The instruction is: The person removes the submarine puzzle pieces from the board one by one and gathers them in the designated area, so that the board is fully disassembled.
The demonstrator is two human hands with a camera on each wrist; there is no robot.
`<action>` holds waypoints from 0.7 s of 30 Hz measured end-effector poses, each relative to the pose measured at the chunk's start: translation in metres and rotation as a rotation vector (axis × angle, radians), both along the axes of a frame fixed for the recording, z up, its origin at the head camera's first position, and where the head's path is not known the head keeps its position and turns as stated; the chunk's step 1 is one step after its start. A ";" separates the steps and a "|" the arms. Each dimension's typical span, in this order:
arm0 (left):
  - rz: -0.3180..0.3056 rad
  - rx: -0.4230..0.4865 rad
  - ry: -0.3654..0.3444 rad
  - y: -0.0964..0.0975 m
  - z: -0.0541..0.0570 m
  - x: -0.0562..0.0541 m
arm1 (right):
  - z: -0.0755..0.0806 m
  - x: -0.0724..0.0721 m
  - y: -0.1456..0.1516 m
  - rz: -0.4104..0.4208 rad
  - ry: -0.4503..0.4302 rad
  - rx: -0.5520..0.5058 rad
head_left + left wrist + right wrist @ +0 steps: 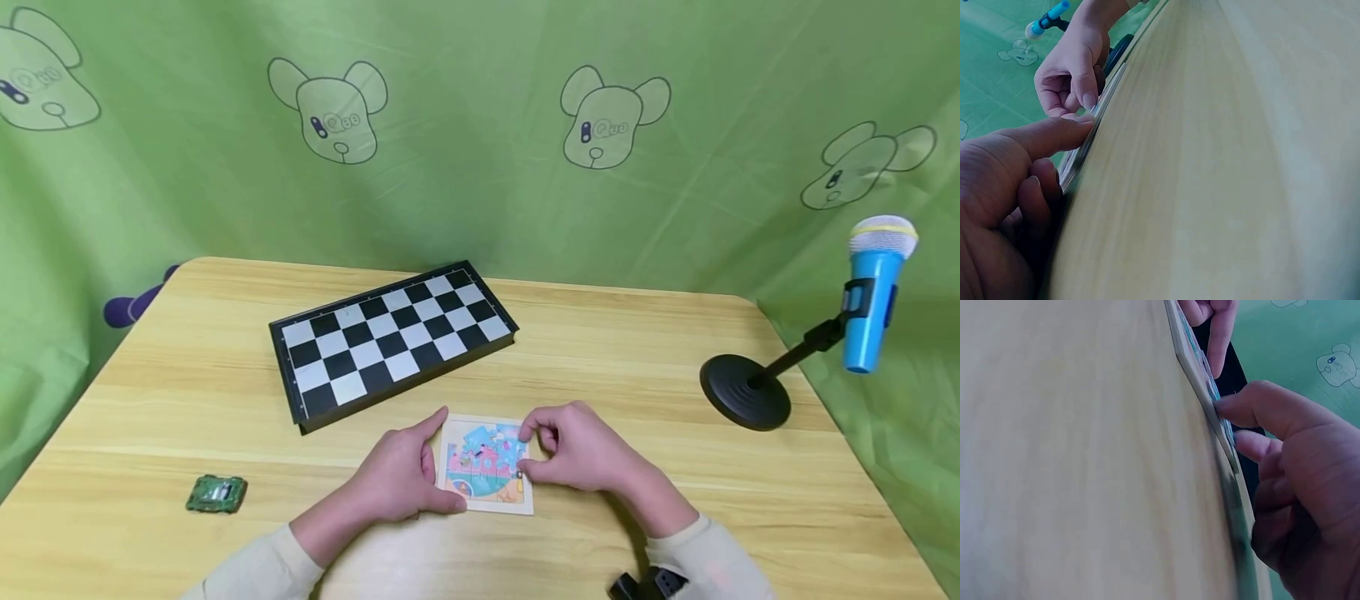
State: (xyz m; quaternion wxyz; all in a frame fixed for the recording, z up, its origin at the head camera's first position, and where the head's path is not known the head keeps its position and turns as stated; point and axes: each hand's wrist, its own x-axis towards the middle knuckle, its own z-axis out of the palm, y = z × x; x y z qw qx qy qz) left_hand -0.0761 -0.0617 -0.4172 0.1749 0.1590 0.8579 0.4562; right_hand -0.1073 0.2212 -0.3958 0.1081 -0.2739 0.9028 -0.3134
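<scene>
My left hand (401,473) is spread, bracing the puzzle (483,462) just right of it. My right hand (577,446) works its opposite edge; can't tell if pinching anything. Looks like fitting; next needs aligning, pressing flat.

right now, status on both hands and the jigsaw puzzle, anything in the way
Left hand touching left edge of jigsaw puzzle. Right hand touching its right side. Puzzle on table, upper pieces askew. Folded chessboard beyond, apart.

The bare right hand (585,450) partly hides the square, pale-framed picture puzzle (483,477), and the pale wooden table (600,358) partly covers a rounded purple object (120,312).
</scene>
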 end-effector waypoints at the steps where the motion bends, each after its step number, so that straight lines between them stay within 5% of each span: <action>1: 0.000 0.000 0.001 0.000 0.000 0.000 | 0.001 0.000 0.001 -0.013 0.020 0.011; 11: 0.002 0.007 0.004 0.000 0.000 0.001 | -0.004 -0.010 0.022 -0.122 0.145 0.049; 21: 0.001 0.013 0.004 0.000 0.000 0.001 | -0.005 -0.017 0.037 -0.188 0.129 0.043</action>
